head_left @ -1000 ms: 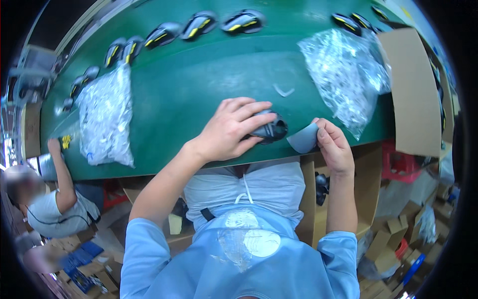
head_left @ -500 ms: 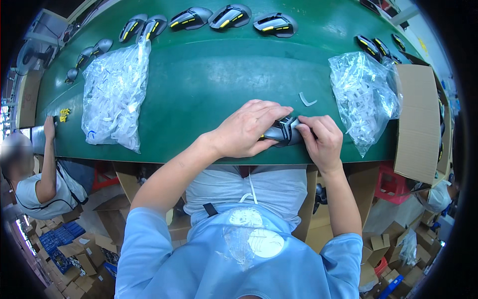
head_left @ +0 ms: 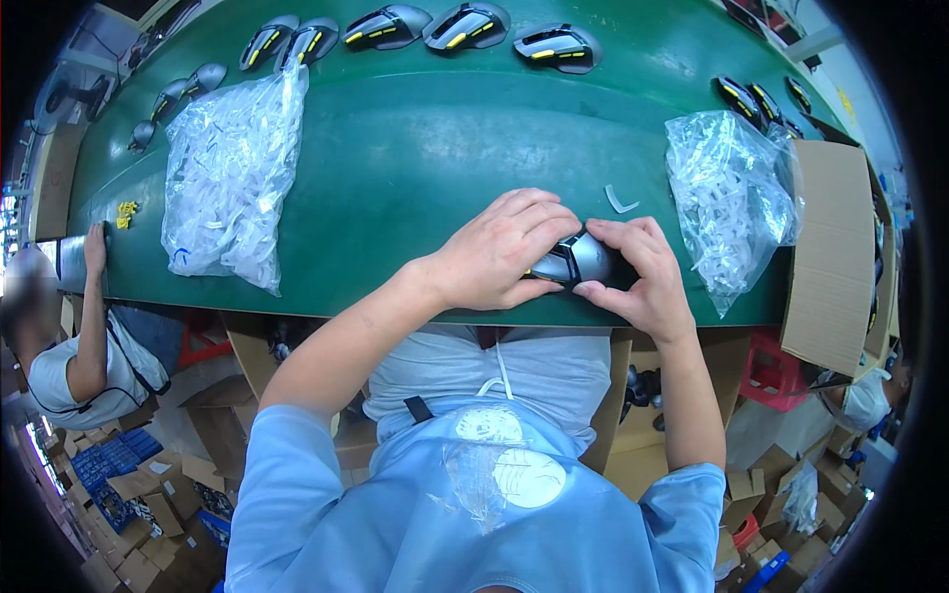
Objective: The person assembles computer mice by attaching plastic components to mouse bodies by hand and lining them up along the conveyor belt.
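Observation:
A grey and black computer mouse (head_left: pixel 587 260) with yellow side buttons lies near the front edge of the green table (head_left: pixel 435 148). My left hand (head_left: pixel 509 252) is wrapped over its left end and hides much of it. At the other end, my right hand (head_left: pixel 647 275) grips the grey rounded shell between thumb and fingers. Just beyond the right hand sits a small translucent curved strip (head_left: pixel 621 201), touched by neither hand.
Clear bags of translucent pieces lie at left (head_left: pixel 232 188) and right (head_left: pixel 727 203). Several mice (head_left: pixel 465 27) line the far side. An open cardboard box (head_left: pixel 830 252) stands at right. At far left are yellow pieces (head_left: pixel 127 213) and another person's arm (head_left: pixel 94 306).
My right hand has opened from a pinch at the mouse's end to a wider grip around it. More of the grey shell shows. The view has shifted slightly.

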### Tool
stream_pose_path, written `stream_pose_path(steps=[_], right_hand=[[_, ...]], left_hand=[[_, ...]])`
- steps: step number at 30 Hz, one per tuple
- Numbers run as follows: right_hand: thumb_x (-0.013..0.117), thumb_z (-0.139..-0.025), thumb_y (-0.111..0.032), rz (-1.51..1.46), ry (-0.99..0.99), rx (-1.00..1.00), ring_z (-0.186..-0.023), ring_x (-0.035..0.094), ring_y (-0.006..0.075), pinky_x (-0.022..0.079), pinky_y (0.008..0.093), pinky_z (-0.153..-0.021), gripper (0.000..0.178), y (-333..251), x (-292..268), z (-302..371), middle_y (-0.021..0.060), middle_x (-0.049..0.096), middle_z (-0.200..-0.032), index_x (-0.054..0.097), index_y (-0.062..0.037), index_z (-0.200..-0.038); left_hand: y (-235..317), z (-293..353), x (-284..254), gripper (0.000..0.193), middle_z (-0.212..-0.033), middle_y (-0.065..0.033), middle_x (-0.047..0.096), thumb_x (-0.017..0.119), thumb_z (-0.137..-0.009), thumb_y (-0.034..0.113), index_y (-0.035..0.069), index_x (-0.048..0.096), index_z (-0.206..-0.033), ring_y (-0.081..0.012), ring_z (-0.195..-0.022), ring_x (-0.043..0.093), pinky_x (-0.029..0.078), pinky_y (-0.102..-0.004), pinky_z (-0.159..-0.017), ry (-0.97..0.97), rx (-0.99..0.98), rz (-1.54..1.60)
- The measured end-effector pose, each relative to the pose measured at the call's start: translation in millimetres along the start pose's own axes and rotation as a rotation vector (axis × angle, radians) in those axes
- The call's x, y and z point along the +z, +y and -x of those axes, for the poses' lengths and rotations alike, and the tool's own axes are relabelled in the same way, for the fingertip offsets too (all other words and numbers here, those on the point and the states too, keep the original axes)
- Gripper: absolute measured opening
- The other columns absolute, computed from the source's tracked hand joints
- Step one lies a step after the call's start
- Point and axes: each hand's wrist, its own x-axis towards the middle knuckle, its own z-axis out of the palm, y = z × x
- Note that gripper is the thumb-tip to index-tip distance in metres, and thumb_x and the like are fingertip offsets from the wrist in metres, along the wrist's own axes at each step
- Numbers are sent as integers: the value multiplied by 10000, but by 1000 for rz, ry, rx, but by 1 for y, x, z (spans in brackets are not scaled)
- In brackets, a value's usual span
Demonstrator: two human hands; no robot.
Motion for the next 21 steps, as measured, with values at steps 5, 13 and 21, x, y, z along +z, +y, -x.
stream_pose_path(steps=[5,13,21], right_hand=[[972,-737,-301,63,-49,4,-1023,674,318,568,413,-928,626,3,-5,8,103,783,-1237,748,-41,-1260],[968,-742,-332,64,10,16,-1018,673,317,568,414,-912,635,-1,-1,8,100,779,-1240,744,-36,-1257],[978,-728,-321,-55,-13,86,-1010,672,312,569,422,-911,691,-5,-4,5,116,777,-1271,722,-18,-1294]], left_hand=[[3,1,0,678,-1395,-163,657,911,-829,243,20,610,-1395,-416,-1379,566,453,-534,-1196,-3,-8,-21],[2,1,2,668,-1388,-160,659,914,-826,246,21,621,-1383,-413,-1377,567,457,-534,-1196,18,-17,-6],[2,2,2,655,-1387,-158,660,913,-827,245,26,624,-1373,-413,-1376,568,458,-534,-1197,20,-24,-17]])
